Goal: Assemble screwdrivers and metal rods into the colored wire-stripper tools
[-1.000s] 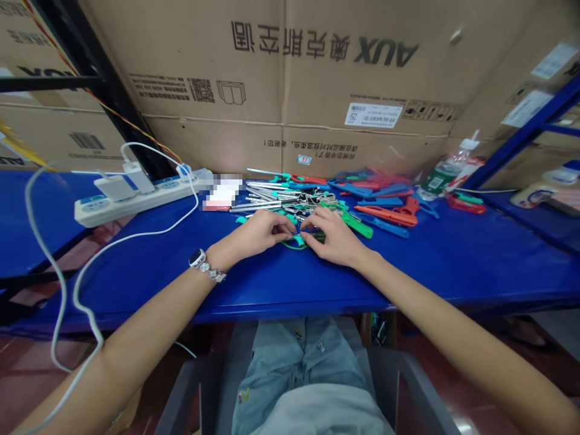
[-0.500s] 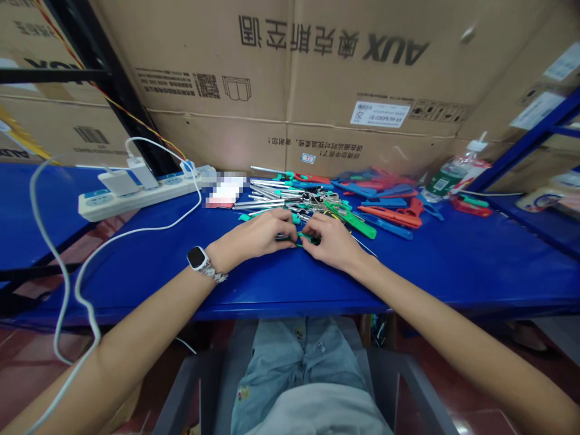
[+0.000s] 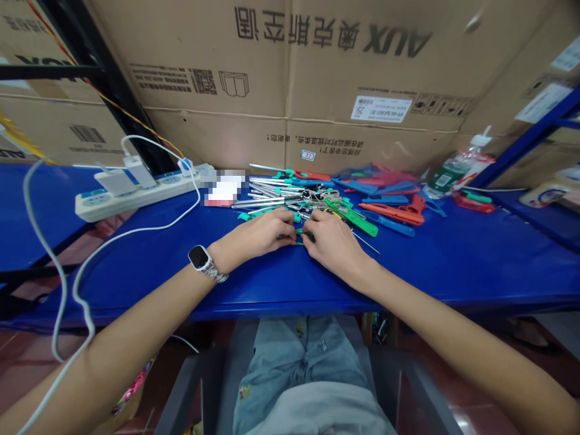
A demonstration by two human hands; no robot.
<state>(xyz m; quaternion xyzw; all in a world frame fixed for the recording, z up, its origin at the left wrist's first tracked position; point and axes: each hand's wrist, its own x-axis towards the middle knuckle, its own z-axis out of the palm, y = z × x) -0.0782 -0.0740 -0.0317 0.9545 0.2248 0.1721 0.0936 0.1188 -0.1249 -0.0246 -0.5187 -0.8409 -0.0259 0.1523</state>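
Note:
At the middle of the blue table, both hands pinch a slim green plastic casing (image 3: 299,236), mostly hidden by the fingers. My left hand (image 3: 275,231), with a watch on its wrist, is closed on its left end. Closed around the right end is my right hand (image 3: 328,241). A thin metal rod (image 3: 366,242) shows just beyond my right hand, and I cannot tell whether it joins the held piece. Just behind the fingers lies a pile of metal lighter tubes (image 3: 267,202) with teal parts. A bright green lighter casing (image 3: 356,219) rests right of the pile.
Orange lighter casings (image 3: 396,213) and blue ones (image 3: 389,225) are heaped at back right, near a plastic bottle (image 3: 446,175). A power strip (image 3: 149,190) with white cables stands at left. Large cardboard boxes (image 3: 203,127) wall off the back.
Both hands stay at nearly the same spot, with slight finger movement around the green casing. My right wrist has shifted a little to the right. The view has tilted slightly.

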